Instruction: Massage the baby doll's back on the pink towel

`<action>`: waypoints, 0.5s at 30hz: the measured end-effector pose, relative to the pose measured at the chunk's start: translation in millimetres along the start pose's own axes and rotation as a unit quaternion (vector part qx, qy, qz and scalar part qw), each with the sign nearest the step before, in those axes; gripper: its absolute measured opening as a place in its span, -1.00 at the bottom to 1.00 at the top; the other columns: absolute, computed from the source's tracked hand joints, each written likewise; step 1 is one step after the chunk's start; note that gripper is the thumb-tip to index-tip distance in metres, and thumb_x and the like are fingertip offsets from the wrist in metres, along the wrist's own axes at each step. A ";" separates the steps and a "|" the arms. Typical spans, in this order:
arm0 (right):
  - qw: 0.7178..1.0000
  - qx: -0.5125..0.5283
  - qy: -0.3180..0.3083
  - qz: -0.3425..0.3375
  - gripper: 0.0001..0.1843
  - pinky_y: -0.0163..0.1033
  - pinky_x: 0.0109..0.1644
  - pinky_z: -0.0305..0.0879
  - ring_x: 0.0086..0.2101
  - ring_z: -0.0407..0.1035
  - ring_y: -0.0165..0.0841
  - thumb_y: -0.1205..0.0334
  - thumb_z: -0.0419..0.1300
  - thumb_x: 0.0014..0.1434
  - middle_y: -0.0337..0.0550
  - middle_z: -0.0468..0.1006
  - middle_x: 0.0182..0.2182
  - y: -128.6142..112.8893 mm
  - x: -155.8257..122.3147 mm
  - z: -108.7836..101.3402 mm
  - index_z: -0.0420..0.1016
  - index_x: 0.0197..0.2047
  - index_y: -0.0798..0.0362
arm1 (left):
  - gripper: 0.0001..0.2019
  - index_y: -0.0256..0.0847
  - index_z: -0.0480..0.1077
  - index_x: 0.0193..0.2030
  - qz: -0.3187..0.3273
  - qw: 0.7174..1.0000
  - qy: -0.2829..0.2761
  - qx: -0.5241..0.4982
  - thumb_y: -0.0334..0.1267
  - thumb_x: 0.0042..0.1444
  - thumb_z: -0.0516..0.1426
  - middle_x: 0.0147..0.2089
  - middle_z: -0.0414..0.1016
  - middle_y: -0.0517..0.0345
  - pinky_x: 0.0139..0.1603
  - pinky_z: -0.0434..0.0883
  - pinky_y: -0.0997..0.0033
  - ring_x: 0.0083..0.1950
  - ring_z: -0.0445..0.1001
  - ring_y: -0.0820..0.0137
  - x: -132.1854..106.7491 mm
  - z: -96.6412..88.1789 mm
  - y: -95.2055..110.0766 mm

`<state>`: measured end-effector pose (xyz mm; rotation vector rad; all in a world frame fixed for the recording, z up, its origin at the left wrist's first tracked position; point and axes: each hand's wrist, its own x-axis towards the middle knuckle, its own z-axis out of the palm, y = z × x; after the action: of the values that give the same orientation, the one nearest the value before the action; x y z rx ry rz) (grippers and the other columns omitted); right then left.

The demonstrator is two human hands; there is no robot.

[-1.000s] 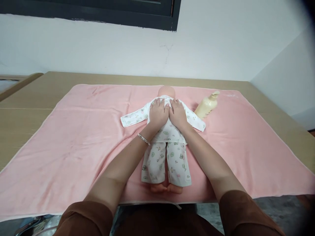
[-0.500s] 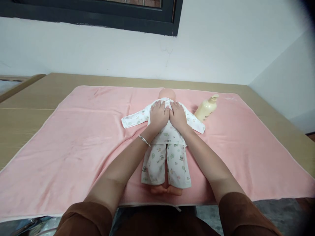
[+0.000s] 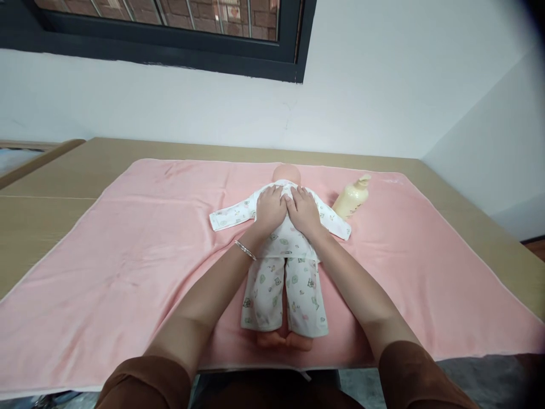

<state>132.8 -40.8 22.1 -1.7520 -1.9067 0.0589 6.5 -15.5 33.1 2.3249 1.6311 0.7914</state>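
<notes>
A baby doll point(image 3: 286, 173) in a white printed top point(image 3: 283, 243) and matching trousers point(image 3: 306, 295) lies on a pink blanket point(image 3: 128, 267), its head away from me and its feet toward me. My left hand point(image 3: 271, 209) rests flat on the left of its upper body, fingers stretched toward the head. Beside it, my right hand point(image 3: 304, 210) lies flat on the right of the upper body. The thumbs come close together over the middle. Both sleeves of the top spread out to the sides. A silver bracelet point(image 3: 246, 250) circles my left wrist.
A cream pump bottle point(image 3: 351, 197) stands tilted in view on the blanket by the doll's right-hand sleeve. Under the blanket is a wooden table point(image 3: 59, 199). A white wall point(image 3: 191, 113) with a dark window frame point(image 3: 170, 54) rises behind it.
The view has tipped up slightly, so more of the window shows and everything sits lower. Both hands stay flat on the doll's upper body, with no clear shift.
</notes>
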 end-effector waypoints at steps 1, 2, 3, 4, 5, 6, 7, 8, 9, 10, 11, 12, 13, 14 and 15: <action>1.000 0.011 -0.007 0.006 -0.38 0.06 0.43 -0.06 0.36 0.05 -0.06 -0.01 -0.19 0.45 0.16 0.23 0.35 0.5 1.1 -1.3 0.27 0.37 0.19 | -0.51 -0.29 0.27 0.31 0.002 1.000 -0.016 0.004 -0.22 0.32 -0.14 0.38 0.30 -0.10 0.47 0.13 0.10 0.42 0.22 0.18 -0.3 -3.1 1.2; 1.000 0.023 -0.014 0.014 -0.39 0.05 0.43 -0.06 0.36 0.05 -0.08 0.00 -0.18 0.45 0.15 0.23 0.35 1.4 2.5 -2.6 0.28 0.36 0.18 | -0.50 -0.29 0.25 0.33 0.004 0.999 -0.039 0.006 -0.19 0.32 -0.13 0.40 0.26 -0.13 0.47 0.12 0.07 0.43 0.19 0.15 -0.5 -6.6 2.5; 0.999 0.034 -0.021 0.022 -0.40 0.03 0.43 -0.05 0.37 0.05 -0.10 0.01 -0.18 0.46 0.13 0.23 0.35 2.3 4.1 -3.9 0.29 0.36 0.17 | -0.48 -0.28 0.22 0.35 0.005 0.998 -0.065 0.006 -0.16 0.31 -0.11 0.42 0.22 -0.15 0.46 0.12 0.04 0.45 0.16 0.12 -0.8 -10.5 3.7; 0.998 0.041 -0.028 0.027 -0.41 0.01 0.43 -0.04 0.37 0.05 -0.11 0.02 -0.18 0.46 0.12 0.23 0.35 2.9 5.4 -5.3 0.30 0.35 0.15 | -0.46 -0.27 0.19 0.37 0.007 0.996 -0.093 0.004 -0.12 0.31 -0.09 0.44 0.18 -0.16 0.46 0.13 0.02 0.46 0.14 0.09 -1.0 -14.6 4.8; 0.998 0.042 -0.035 0.029 -0.42 0.00 0.42 -0.03 0.37 0.05 -0.13 0.04 -0.19 0.46 0.11 0.22 0.36 2.8 6.3 -7.2 0.29 0.36 0.15 | -0.45 -0.25 0.18 0.37 0.010 0.993 -0.118 0.002 -0.11 0.29 -0.08 0.45 0.15 -0.18 0.45 0.14 0.01 0.47 0.12 0.07 -1.2 -19.2 5.7; 0.998 0.036 -0.044 0.029 -0.43 0.00 0.42 -0.02 0.36 0.06 -0.13 0.06 -0.20 0.46 0.11 0.22 0.36 1.8 6.4 -9.7 0.28 0.36 0.15 | -0.46 -0.25 0.19 0.37 0.016 0.990 -0.139 0.001 -0.13 0.28 -0.06 0.44 0.15 -0.19 0.43 0.15 0.02 0.46 0.13 0.07 -1.6 -24.0 6.5; 0.998 0.024 -0.054 0.025 -0.43 0.00 0.41 -0.01 0.36 0.06 -0.12 0.09 -0.20 0.46 0.12 0.23 0.35 -0.4 5.5 -13.1 0.26 0.37 0.16 | -0.47 -0.25 0.22 0.34 0.023 0.988 -0.154 0.002 -0.16 0.27 -0.05 0.43 0.18 -0.20 0.42 0.18 0.04 0.45 0.16 0.08 -2.1 -29.1 7.1; 0.998 0.006 -0.065 0.015 -0.44 0.01 0.40 0.01 0.35 0.08 -0.11 0.12 -0.19 0.45 0.14 0.25 0.34 -3.7 3.7 -17.4 0.26 0.36 0.18 | -0.51 -0.26 0.27 0.29 0.033 0.986 -0.166 0.004 -0.20 0.25 -0.05 0.39 0.24 -0.20 0.40 0.21 0.07 0.42 0.21 0.10 -2.7 -34.5 7.6; 0.997 -0.014 -0.075 0.002 -0.46 0.01 0.37 0.04 0.32 0.12 -0.08 0.15 -0.16 0.44 0.16 0.31 0.30 -7.9 1.0 -22.7 0.29 0.33 0.20 | -0.55 -0.26 0.34 0.22 0.047 0.983 -0.175 0.004 -0.25 0.23 -0.06 0.33 0.32 -0.19 0.38 0.24 0.12 0.37 0.27 0.13 -3.3 -39.9 7.9; 0.996 -0.035 -0.087 -0.012 -0.49 0.01 0.33 0.09 0.28 0.19 -0.06 0.18 -0.14 0.42 0.18 0.38 0.24 -12.5 -2.2 -28.6 0.35 0.28 0.20 | -0.59 -0.25 0.39 0.14 0.064 0.981 -0.184 -0.001 -0.29 0.22 -0.06 0.27 0.39 -0.15 0.34 0.28 0.16 0.31 0.34 0.17 -3.8 -45.2 7.9; 0.994 -0.051 -0.098 -0.024 -0.53 0.01 0.28 0.15 0.21 0.27 -0.04 0.19 -0.11 0.40 0.18 0.45 0.17 -16.8 -5.4 -34.7 0.42 0.20 0.19 | -0.62 -0.24 0.44 0.07 0.080 0.978 -0.191 -0.009 -0.32 0.21 -0.07 0.20 0.45 -0.11 0.31 0.31 0.20 0.25 0.40 0.20 -4.2 -49.9 7.5; 0.992 -0.062 -0.109 -0.031 -0.57 -0.01 0.21 0.21 0.14 0.34 -0.04 0.19 -0.09 0.38 0.16 0.50 0.09 -20.3 -8.0 -40.3 0.47 0.12 0.16 | -0.64 -0.22 0.46 0.01 0.090 0.976 -0.197 -0.020 -0.33 0.20 -0.08 0.15 0.50 -0.07 0.27 0.35 0.23 0.19 0.44 0.23 -4.2 -53.6 6.5; 0.990 -0.065 -0.122 -0.030 -0.60 -0.03 0.14 0.26 0.06 0.39 -0.05 0.18 -0.07 0.37 0.13 0.54 0.03 -22.4 -9.7 -44.8 0.50 0.06 0.13 | -0.64 -0.20 0.47 -0.02 0.094 0.975 -0.201 -0.031 -0.34 0.19 -0.08 0.13 0.52 -0.04 0.23 0.38 0.25 0.15 0.46 0.24 -3.9 -55.9 5.0; 0.989 -0.060 -0.132 -0.024 -0.62 -0.05 0.08 0.30 0.02 0.41 -0.07 0.15 -0.07 0.37 0.10 0.55 0.00 -22.6 -10.0 -47.6 0.51 0.03 0.09 | -0.63 -0.19 0.48 -0.01 0.089 0.975 -0.201 -0.039 -0.34 0.18 -0.08 0.13 0.52 -0.02 0.21 0.39 0.27 0.15 0.48 0.25 -3.2 -56.6 2.9; 0.989 -0.051 -0.140 -0.016 -0.62 -0.07 0.06 0.31 0.00 0.42 -0.09 0.13 -0.08 0.38 0.07 0.55 0.00 -20.9 -9.1 -48.4 0.50 0.02 0.06 | -0.61 -0.19 0.47 0.03 0.077 0.977 -0.196 -0.040 -0.34 0.17 -0.07 0.17 0.51 -0.02 0.21 0.39 0.27 0.17 0.47 0.25 -2.2 -55.5 0.5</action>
<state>133.8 -68.2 68.1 -1.8604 -2.1693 0.2089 -22.9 -25.6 79.2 2.3813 1.2430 0.3788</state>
